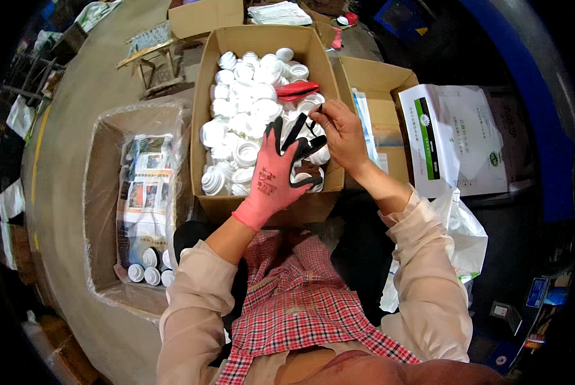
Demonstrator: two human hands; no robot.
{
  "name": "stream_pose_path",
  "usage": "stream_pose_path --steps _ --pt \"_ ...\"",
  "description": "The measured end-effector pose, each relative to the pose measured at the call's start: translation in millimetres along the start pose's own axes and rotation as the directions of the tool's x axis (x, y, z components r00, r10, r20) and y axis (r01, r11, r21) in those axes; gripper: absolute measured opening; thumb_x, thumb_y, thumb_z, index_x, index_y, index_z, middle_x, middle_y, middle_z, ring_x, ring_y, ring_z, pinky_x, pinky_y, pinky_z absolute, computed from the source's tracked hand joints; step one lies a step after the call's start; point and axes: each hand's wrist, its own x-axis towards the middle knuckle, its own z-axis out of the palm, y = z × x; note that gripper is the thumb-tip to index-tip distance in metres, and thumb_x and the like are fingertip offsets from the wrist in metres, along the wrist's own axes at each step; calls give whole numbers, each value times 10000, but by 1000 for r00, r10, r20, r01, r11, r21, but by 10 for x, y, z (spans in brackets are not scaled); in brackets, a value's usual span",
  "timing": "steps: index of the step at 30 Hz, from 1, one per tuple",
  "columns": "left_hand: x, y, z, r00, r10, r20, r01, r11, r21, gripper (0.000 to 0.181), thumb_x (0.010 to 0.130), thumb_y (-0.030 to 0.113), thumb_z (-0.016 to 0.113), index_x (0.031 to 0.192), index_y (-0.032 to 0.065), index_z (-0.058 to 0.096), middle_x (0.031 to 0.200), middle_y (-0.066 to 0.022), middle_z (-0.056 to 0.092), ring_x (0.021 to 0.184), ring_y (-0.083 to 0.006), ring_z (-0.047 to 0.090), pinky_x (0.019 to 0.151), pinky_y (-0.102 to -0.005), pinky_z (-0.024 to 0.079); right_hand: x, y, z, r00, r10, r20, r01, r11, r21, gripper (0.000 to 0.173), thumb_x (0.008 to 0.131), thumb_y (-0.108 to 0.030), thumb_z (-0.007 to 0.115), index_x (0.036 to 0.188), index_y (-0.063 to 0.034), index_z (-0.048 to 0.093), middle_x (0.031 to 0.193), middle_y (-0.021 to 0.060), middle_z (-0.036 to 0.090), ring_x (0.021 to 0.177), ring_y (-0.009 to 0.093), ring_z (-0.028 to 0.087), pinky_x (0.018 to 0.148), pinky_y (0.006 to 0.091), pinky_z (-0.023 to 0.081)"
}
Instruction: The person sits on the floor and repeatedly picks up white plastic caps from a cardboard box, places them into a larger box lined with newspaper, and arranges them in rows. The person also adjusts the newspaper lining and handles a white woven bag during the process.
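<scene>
My left hand (pixel 278 173), in a pink work glove with black fingertips, is spread palm down over a cardboard box (pixel 266 202) full of white ribbed plastic parts (pixel 246 153). My bare right hand (pixel 338 130) pinches something thin and black close to the glove's fingers; whether it is a glove fingertip or a separate piece I cannot tell. A red item with a dark slit (pixel 297 91) lies on the white parts beyond my hands.
On the left stands a plastic-lined box (pixel 100 202) holding printed paper (pixel 148 192) and several white ribbed parts (pixel 152 275). An open carton (pixel 379 72) and a white printed sack (pixel 465 139) are on the right. A small stool (pixel 160 72) stands at the upper left.
</scene>
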Motion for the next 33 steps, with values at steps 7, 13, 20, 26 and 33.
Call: stream_pose_path --steps 7,13,20,26,33 --pt "-105 -267 -247 991 78 -110 -87 993 -81 540 635 110 793 1128 53 579 1371 -290 346 1265 -471 353 1044 -469 344 2 -333 440 970 198 144 -242 863 443 218 1000 -184 474 872 -22 544 782 30 625 741 95 569 726 231 458" --pt "-115 -338 -223 1000 -14 19 20 943 -332 470 712 9 683 1154 -11 524 1272 -264 463 1144 -425 496 957 -417 425 -25 -250 501 901 410 146 -338 449 827 235 1014 -216 420 835 -67 452 605 -5 429 520 99 452 672 303 510" --pt "-267 -810 68 998 32 51 -24 986 -163 509 715 -21 672 1199 -32 514 1287 -243 502 1160 -407 506 999 -414 410 -397 219 -689 761 647 -46 42 22 999 250 998 -278 446 841 -90 494 603 -17 329 478 101 317 436 259 280" --pt "-321 -1380 368 979 -166 117 149 979 142 450 780 81 659 1206 12 531 1269 -228 506 1171 -397 484 1009 -418 395 -2381 736 -3387 709 487 -510 -704 527 -476 275 951 -208 501 1067 0 639 810 56 620 724 154 594 655 280 482" --pt "-391 -1451 320 790 -427 440 364 904 224 518 746 174 703 1216 19 552 1315 -241 478 1194 -388 480 1031 -414 389 -2502 96 -2913 710 605 -359 -701 565 -436 244 876 -92 580 1097 3 627 1063 145 627 922 258 622 843 319 483"
